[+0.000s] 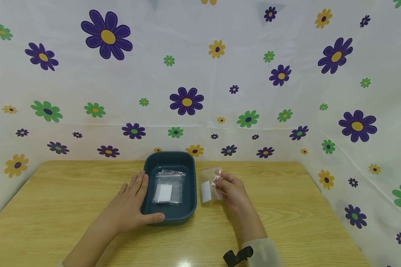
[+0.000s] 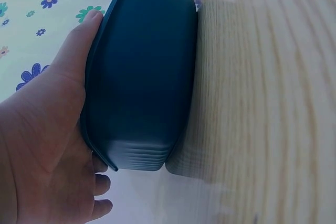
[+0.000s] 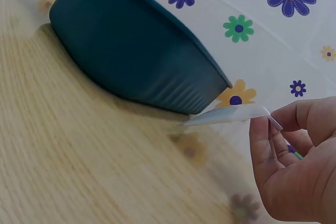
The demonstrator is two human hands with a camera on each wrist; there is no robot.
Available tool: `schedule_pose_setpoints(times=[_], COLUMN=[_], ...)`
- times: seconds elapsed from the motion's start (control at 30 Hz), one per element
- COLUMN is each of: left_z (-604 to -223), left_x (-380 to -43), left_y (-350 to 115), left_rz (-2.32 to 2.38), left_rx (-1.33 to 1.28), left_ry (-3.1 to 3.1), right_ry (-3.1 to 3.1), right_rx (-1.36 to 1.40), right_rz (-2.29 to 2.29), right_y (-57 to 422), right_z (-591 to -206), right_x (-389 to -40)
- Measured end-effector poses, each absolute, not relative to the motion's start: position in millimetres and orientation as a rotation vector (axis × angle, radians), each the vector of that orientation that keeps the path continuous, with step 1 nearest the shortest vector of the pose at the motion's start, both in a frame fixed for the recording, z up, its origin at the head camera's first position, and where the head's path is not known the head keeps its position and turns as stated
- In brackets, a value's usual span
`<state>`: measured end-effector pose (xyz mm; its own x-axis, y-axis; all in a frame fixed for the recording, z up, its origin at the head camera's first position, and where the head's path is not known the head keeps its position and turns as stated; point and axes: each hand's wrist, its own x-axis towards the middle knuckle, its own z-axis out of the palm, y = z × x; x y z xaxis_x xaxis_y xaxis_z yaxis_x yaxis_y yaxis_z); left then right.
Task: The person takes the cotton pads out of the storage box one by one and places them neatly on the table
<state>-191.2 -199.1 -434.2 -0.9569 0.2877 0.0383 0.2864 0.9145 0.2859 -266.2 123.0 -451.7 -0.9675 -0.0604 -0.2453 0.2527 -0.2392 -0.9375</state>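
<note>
A dark teal plastic basin (image 1: pixel 192 193) stands on the table, holding several clear zip-lock bags (image 1: pixel 175 185) with white labels. My left hand (image 1: pixel 131 207) rests along the basin's left rim, fingers fairly straight and thumb laid over the front edge; the left wrist view shows the thumb (image 2: pixel 79 45) against the rim. To the right of the basin, my right hand (image 1: pixel 234 191) pinches one clear zip-lock bag (image 1: pixel 206 191) with a white label by its right edge. Seen from the right wrist, this bag (image 3: pixel 226 114) is nearly edge-on between thumb and fingers, apart from the table.
The light wood table (image 1: pixel 297 215) reaches back to a white flower-patterned cloth (image 1: pixel 187 74) hanging behind and at the sides. A black strap piece (image 1: pixel 237 256) sits beside the right sleeve (image 1: pixel 264 252).
</note>
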Motion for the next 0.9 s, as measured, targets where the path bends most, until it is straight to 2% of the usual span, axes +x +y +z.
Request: schedule_pose_setpoints(times=[0.27,0.57,0.9], left_z=[-435,-431,-430], left_x=[-192,-191,-191], left_y=[-200,-199,-200], left_rz=[0.455,0.455,0.44], left_rx=[0.462,0.46,0.469], left_ry=[3.064,3.061,3.063], right_ry=[1.823,1.917,2.215], right_rx=[0.287,0.203,0.12], right_rz=[-2.275,-2.216,-1.89], right_y=[120,121,123], right_z=[-463,-466,-460], right_x=[-267,-266,-261])
